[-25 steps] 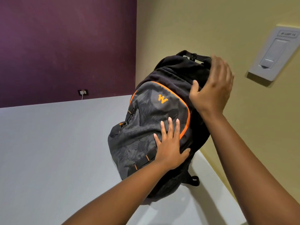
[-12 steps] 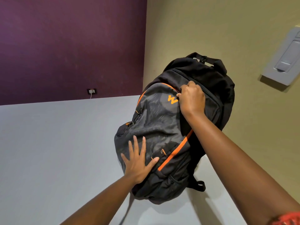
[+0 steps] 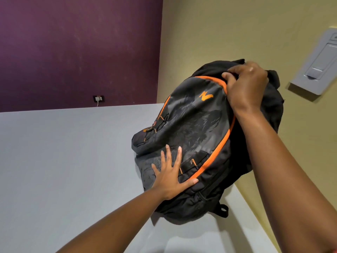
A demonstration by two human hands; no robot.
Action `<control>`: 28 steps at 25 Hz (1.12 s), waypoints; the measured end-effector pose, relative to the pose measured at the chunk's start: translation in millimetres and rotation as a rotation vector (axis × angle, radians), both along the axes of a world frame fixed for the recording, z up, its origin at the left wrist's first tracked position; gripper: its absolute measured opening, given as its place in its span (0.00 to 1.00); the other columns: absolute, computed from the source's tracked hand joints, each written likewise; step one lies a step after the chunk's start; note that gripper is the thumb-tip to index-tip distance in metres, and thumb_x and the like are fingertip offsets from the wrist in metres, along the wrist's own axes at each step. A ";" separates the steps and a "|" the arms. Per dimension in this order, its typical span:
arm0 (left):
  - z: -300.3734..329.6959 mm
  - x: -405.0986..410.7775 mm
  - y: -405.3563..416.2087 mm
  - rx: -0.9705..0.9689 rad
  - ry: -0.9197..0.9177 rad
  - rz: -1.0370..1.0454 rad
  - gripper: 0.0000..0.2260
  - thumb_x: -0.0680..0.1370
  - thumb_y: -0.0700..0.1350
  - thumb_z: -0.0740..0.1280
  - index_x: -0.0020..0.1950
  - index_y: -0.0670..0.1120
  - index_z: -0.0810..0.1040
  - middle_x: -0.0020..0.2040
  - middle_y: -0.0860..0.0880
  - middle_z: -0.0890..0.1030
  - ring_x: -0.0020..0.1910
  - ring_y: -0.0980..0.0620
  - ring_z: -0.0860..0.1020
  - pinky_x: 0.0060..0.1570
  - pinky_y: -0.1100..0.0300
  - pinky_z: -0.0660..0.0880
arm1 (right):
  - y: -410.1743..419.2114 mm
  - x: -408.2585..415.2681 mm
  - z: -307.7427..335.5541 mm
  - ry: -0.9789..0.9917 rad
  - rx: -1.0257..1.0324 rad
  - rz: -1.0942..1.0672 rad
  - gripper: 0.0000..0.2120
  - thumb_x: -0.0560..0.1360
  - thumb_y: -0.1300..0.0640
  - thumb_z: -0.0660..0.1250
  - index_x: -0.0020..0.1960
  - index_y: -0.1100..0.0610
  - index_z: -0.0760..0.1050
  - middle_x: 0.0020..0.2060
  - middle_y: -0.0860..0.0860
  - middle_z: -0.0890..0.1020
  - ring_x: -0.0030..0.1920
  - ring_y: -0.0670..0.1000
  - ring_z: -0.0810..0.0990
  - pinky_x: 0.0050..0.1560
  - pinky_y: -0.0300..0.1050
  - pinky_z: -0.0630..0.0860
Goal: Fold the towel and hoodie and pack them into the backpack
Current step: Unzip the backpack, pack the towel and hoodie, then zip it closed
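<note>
Backpack, dark grey with black sides, orange piping and an orange logo, stands on the pale surface against the beige wall. Its long axis runs from its base near the viewer up and away, top tilted toward that wall. Left hand presses flat, fingers spread, on the lower front pocket. Right hand grips black fabric at the top.

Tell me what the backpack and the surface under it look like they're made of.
Backpack: seemingly woven synthetic fabric, matte grey and black with orange piping; it creases and sags under the hands. Surface: smooth, pale grey, possibly laminate or painted board, with a soft sheen and no visible grain; the exact material can't be told.
</note>
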State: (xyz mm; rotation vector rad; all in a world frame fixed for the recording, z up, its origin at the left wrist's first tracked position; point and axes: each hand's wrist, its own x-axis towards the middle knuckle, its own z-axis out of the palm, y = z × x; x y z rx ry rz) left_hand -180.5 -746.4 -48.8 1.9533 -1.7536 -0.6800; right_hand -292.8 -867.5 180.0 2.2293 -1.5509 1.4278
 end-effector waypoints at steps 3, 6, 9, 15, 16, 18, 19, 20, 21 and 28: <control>8.3 -13.6 -6.1 -0.009 0.050 -0.023 0.47 0.55 0.82 0.45 0.64 0.67 0.22 0.68 0.53 0.19 0.71 0.46 0.26 0.66 0.30 0.37 | 2.9 -3.6 16.7 0.048 -0.074 -0.001 0.14 0.75 0.54 0.66 0.56 0.61 0.80 0.52 0.60 0.80 0.52 0.59 0.78 0.51 0.46 0.69; 11.4 -31.6 -13.0 0.022 0.167 -0.068 0.49 0.53 0.83 0.46 0.64 0.68 0.23 0.67 0.54 0.19 0.70 0.48 0.25 0.66 0.31 0.37 | 9.1 -3.2 24.7 0.108 -0.134 0.027 0.14 0.75 0.54 0.66 0.55 0.63 0.80 0.51 0.61 0.79 0.51 0.60 0.78 0.50 0.49 0.70; 16.6 -52.1 -24.1 0.061 0.313 -0.126 0.53 0.50 0.83 0.49 0.67 0.67 0.26 0.69 0.55 0.21 0.72 0.47 0.26 0.67 0.31 0.39 | 14.8 -6.4 29.4 0.154 -0.149 0.035 0.14 0.75 0.54 0.66 0.56 0.62 0.80 0.52 0.59 0.80 0.51 0.59 0.79 0.51 0.48 0.73; 3.5 -62.6 -38.1 0.122 0.312 -0.325 0.52 0.54 0.81 0.56 0.71 0.68 0.33 0.72 0.56 0.26 0.73 0.49 0.30 0.71 0.34 0.45 | 7.6 -40.6 24.9 0.185 -0.097 -0.134 0.14 0.76 0.53 0.65 0.58 0.60 0.79 0.56 0.58 0.79 0.55 0.58 0.77 0.54 0.47 0.69; 1.0 -63.6 -39.3 0.139 0.268 -0.349 0.51 0.57 0.79 0.59 0.71 0.67 0.33 0.71 0.56 0.24 0.73 0.49 0.29 0.71 0.33 0.45 | 1.8 -50.0 21.6 0.173 -0.082 -0.176 0.14 0.76 0.54 0.65 0.58 0.60 0.79 0.56 0.58 0.79 0.56 0.59 0.77 0.54 0.48 0.69; -3.3 -65.4 -38.4 0.175 0.146 -0.396 0.49 0.66 0.70 0.66 0.71 0.65 0.32 0.69 0.55 0.21 0.72 0.48 0.28 0.69 0.31 0.44 | -11.1 -67.9 10.1 0.175 -0.038 -0.258 0.14 0.77 0.54 0.63 0.58 0.61 0.78 0.57 0.59 0.77 0.56 0.61 0.76 0.54 0.52 0.71; -4.9 -65.4 -36.9 0.202 0.087 -0.420 0.48 0.69 0.66 0.67 0.72 0.64 0.31 0.69 0.53 0.20 0.72 0.47 0.27 0.69 0.31 0.43 | -17.8 -74.7 2.6 0.205 -0.009 -0.297 0.15 0.78 0.55 0.62 0.59 0.61 0.77 0.57 0.60 0.77 0.57 0.62 0.74 0.53 0.54 0.71; -7.2 -64.6 -34.5 0.231 0.048 -0.432 0.48 0.70 0.65 0.67 0.72 0.63 0.31 0.69 0.51 0.20 0.72 0.46 0.27 0.69 0.31 0.43 | -23.7 -79.6 -6.1 0.263 0.017 -0.331 0.15 0.78 0.55 0.61 0.60 0.61 0.76 0.58 0.61 0.75 0.59 0.63 0.72 0.54 0.56 0.70; -9.0 -63.9 -32.1 0.253 0.028 -0.428 0.47 0.70 0.67 0.65 0.73 0.62 0.32 0.70 0.50 0.22 0.73 0.46 0.28 0.69 0.33 0.43 | -28.2 -82.5 -15.7 0.336 0.033 -0.351 0.15 0.79 0.56 0.59 0.62 0.61 0.74 0.60 0.61 0.74 0.60 0.64 0.70 0.54 0.57 0.68; 25.5 -55.0 -41.3 -0.505 -0.095 0.222 0.26 0.76 0.57 0.58 0.70 0.45 0.67 0.69 0.45 0.69 0.69 0.45 0.68 0.66 0.45 0.69 | -21.7 -65.5 -76.8 0.674 0.023 -0.313 0.37 0.76 0.37 0.52 0.77 0.54 0.45 0.77 0.54 0.47 0.77 0.56 0.41 0.70 0.63 0.32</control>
